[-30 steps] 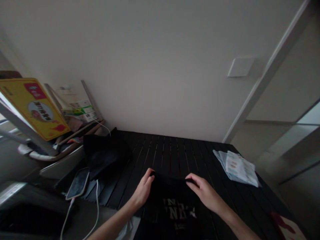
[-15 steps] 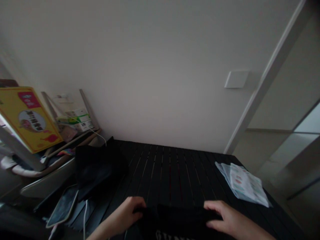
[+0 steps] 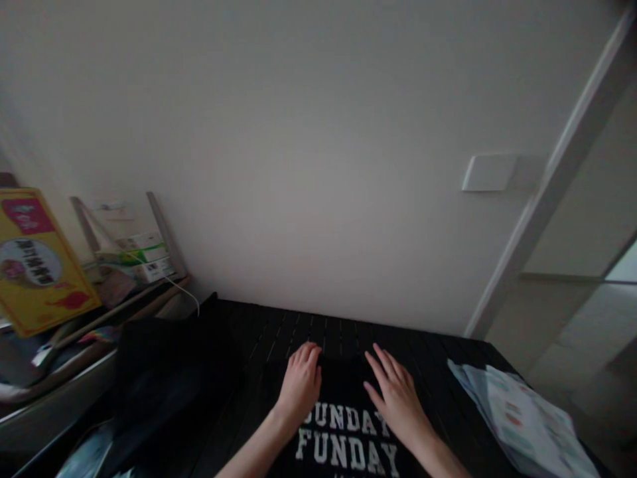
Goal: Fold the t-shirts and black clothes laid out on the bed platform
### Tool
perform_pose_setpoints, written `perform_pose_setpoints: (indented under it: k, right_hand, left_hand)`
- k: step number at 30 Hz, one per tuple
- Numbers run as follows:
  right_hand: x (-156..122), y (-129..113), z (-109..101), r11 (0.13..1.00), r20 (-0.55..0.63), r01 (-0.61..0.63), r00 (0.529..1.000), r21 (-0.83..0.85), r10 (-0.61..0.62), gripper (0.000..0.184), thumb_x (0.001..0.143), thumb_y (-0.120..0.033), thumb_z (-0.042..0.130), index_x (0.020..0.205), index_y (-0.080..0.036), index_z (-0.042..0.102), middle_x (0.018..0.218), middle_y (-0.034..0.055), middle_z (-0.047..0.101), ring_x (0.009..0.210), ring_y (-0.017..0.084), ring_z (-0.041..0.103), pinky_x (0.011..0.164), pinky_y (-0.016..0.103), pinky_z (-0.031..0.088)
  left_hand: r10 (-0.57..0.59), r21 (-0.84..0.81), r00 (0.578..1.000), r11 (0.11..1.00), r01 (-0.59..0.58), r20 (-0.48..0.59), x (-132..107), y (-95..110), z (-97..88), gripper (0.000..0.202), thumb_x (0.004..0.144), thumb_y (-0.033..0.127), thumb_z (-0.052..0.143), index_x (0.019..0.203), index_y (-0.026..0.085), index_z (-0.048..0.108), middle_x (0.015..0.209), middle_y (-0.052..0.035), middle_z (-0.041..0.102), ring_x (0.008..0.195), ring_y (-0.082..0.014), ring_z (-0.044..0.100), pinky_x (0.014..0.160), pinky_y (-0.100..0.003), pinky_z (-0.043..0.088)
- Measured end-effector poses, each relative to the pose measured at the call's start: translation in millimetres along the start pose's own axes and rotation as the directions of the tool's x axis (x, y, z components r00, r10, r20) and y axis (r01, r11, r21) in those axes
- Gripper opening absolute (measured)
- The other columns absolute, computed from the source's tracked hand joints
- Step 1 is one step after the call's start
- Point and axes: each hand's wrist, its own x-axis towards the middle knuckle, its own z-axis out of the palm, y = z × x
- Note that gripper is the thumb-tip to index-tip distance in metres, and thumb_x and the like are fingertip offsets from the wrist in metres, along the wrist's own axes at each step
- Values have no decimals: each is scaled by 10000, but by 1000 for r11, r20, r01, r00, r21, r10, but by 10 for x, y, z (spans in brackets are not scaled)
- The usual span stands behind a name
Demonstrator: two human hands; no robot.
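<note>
Black slatted tabletop is supporting a black garment printed in white "SUNDAY FUNDAY", lying at the near edge. The left hand is resting on it, fingers open and slightly curled; the right hand is lying flat, fingers spread, neither gripping. Pale printed leaflets are lying at right; a yellow placard is leaning at left, its lettering unreadable.

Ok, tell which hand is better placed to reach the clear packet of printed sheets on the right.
Right, probably: the right hand lies flat on the black SUNDAY FUNDAY T-shirt, nearer the packet than the left hand.
</note>
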Motion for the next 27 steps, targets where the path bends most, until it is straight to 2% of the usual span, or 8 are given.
perform_pose_setpoints:
  k: [4, 8, 12, 16, 19, 21, 24, 27]
  right_hand:
    - [-506, -46, 698, 983, 150, -168, 973, -75, 178, 611, 902, -551, 338, 1399, -215, 451, 1526, 105, 305, 1377, 300, 326, 1070, 508, 327]
    - [-729, 7, 1002, 964, 200, -235, 946, -123, 256, 689, 870, -621, 317, 1428, -225, 396, 1531, 81, 287, 1400, 315, 266, 1113, 545, 236]
    - [-684, -5, 1045, 952, 155, -269, 944, -145, 291, 718, 862, -650, 262, 1434, -235, 385, 1535, 63, 283, 1407, 327, 242, 1117, 551, 216]
    - [-643, -7, 1060, 955, 94, -265, 956, -134, 279, 718, 876, -636, 243, 1438, -211, 384, 1531, 81, 298, 1416, 323, 217, 1113, 561, 212]
    - [-610, 2, 1004, 963, 46, -249, 966, -102, 255, 708, 884, -612, 273, 1432, -181, 395, 1528, 111, 301, 1418, 328, 207, 1114, 578, 196]
    - [-584, -73, 918, 965, 6, -253, 967, -75, 254, 687, 898, -568, 283, 1427, -144, 400, 1533, 145, 271, 1416, 342, 208, 1111, 602, 175]
    - [-628, -447, 783, 987, 18, -158, 987, 21, 157, 622, 900, -507, 368, 1434, -188, 395, 1539, 135, 252, 1408, 357, 224, 1097, 615, 214]
    - [-857, -1100, 728, 983, 99, 31, 994, 180, -49, 600, 850, -500, 513, 1422, -375, 381, 1495, 42, 369, 1379, 363, 295, 1072, 600, 294]
  left_hand:
    - [-142, 144, 983, 982, 125, 113, -355, -176, 736, 501, 911, 265, 366, 1391, 150, 450, 1460, -109, 433, 1376, -287, 338, 1115, -499, 305]
    - [-160, 192, 979, 972, 134, 127, -483, -430, 1027, 573, 935, 382, 339, 1479, 210, 289, 1551, -66, 233, 1423, -301, 213, 1138, -556, 224]
    - [-105, 153, 981, 985, 80, 165, -314, -532, 1022, 589, 941, 463, 318, 1490, 263, 239, 1563, -18, 184, 1438, -267, 170, 1158, -539, 185]
    - [-101, 119, 982, 989, 83, 158, -189, -538, 994, 555, 954, 430, 294, 1471, 228, 303, 1549, -33, 244, 1430, -241, 213, 1166, -508, 182]
    - [-229, 168, 973, 959, 228, -12, -207, -619, 939, 520, 953, 321, 295, 1451, 187, 358, 1539, -73, 280, 1426, -252, 226, 1163, -496, 178]
    - [-383, 201, 916, 894, 401, -122, -242, -734, 878, 521, 945, 307, 320, 1453, 194, 357, 1529, -113, 300, 1418, -309, 230, 1134, -552, 189]
    - [-536, 221, 842, 816, 534, -57, -287, -938, 788, 526, 953, 337, 328, 1466, 224, 324, 1517, -160, 310, 1404, -370, 236, 1078, -625, 211]
    - [-520, 216, 847, 844, 491, 107, -316, -1079, 735, 506, 966, 361, 300, 1459, 248, 335, 1545, -157, 239, 1426, -340, 183, 1083, -632, 173]
